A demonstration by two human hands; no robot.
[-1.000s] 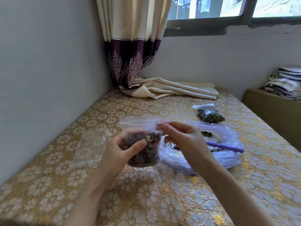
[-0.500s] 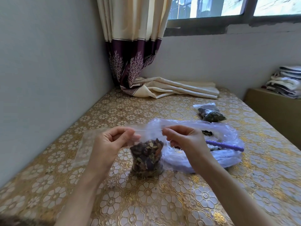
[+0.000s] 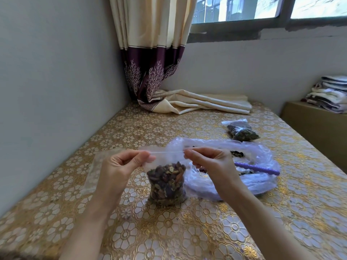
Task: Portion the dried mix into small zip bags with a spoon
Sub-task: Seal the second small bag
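Observation:
A small clear zip bag (image 3: pixel 166 182) stands upright on the gold-patterned table, about half full of dark dried mix. My left hand (image 3: pixel 124 166) pinches the left end of its zip strip. My right hand (image 3: pixel 210 162) pinches the right end, so the strip is stretched straight between them. Behind it lies the large pale purple plastic bag (image 3: pixel 259 177) with loose dried mix inside. A purple spoon (image 3: pixel 257 168) rests on that bag, handle pointing right. A filled small zip bag (image 3: pixel 241 131) lies farther back on the right.
Empty clear zip bags (image 3: pixel 93 171) lie flat to the left, partly behind my left hand. A folded cream curtain end (image 3: pixel 206 105) sits at the table's far edge. A grey wall borders the table's left side. A box with folded cloth (image 3: pixel 330 94) stands at right.
The small bag went from held in my left hand to standing on the table. Both hands moved to the ends of its zip strip and drew slightly apart.

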